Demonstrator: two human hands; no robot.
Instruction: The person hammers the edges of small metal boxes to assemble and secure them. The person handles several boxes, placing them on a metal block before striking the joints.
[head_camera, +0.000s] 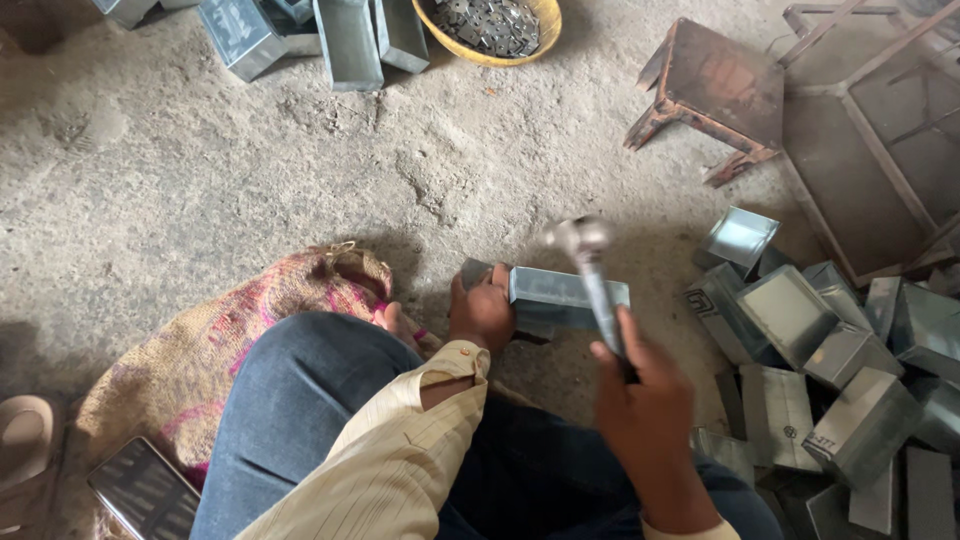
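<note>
Cream pinstriped shirt sleeves (cuffs buttoned), blue denim trousers; bare hands (480, 312).

Box (565, 297) in left hand (480, 310): sheet metal, dull grey sheen. Beside it, hammer (590, 270) in right hand (645, 410): bright metal. Sack (200, 350) left of box: coarse woven cloth. Floor (250, 170): rough, matt.

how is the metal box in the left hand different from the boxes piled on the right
The grey sheet-metal box held by the left hand lies alone on the concrete floor, under the raised metal hammer in the right hand. The pile of grey sheet-metal boxes lies untouched, jumbled at mixed angles, several open sides up. The held box shows closed faces. Both look like the same folded grey metal.
</note>
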